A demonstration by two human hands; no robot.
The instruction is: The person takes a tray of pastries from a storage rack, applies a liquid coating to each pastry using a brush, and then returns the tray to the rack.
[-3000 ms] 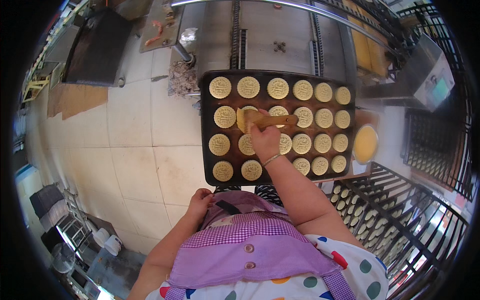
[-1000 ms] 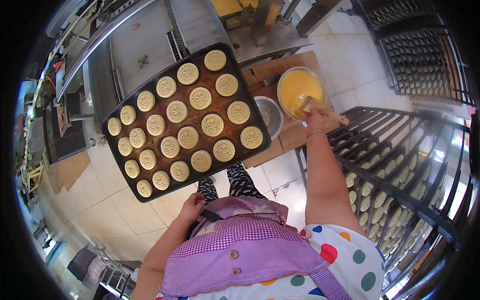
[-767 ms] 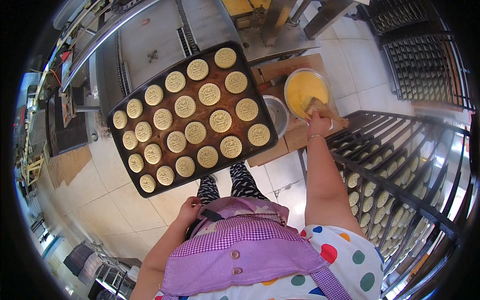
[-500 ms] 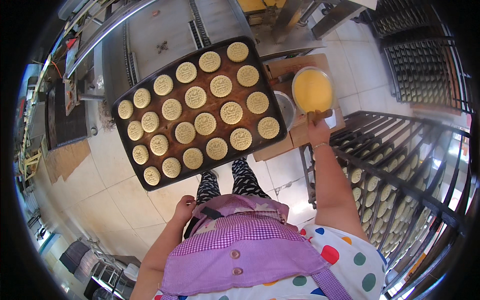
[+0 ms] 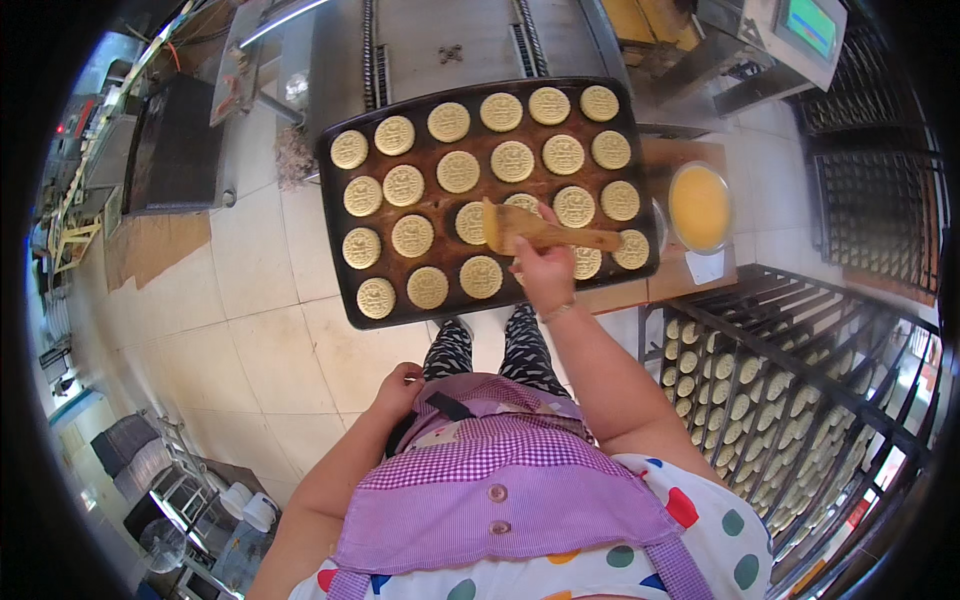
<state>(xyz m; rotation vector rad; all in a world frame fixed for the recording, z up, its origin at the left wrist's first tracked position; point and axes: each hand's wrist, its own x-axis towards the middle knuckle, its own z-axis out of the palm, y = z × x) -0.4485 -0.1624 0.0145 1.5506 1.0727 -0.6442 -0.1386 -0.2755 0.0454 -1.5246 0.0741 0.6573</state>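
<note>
My right hand point(image 5: 547, 270) grips a flat wooden pastry brush point(image 5: 545, 236) by its body, with the pale bristles pointing left. Brush and hand hover over or touch the round stamped pastries in the lower middle of a dark baking tray point(image 5: 393, 268); contact cannot be made out. Several pastries there are partly hidden. Rows of pale pastries point(image 5: 458, 172) cover the tray. Beside my waist, my left hand point(image 5: 402, 385) hangs with fingers loosely curled and nothing visible in it. To the tray's right stands a bowl of yellow liquid point(image 5: 700, 208), like egg wash.
The bowl rests on brown cardboard point(image 5: 665, 285). At right, a black rack point(image 5: 780, 340) holds trays of pastries; another rack point(image 5: 870, 210) stands farther back. Beyond the tray is a metal machine with chain tracks point(image 5: 450, 50). A screen point(image 5: 812, 25) is at upper right.
My right hand has moved from the bowl leftward to over the tray, bringing the brush. The view has shifted, so tray and bowl appear farther right. My left hand stays beside my waist.
</note>
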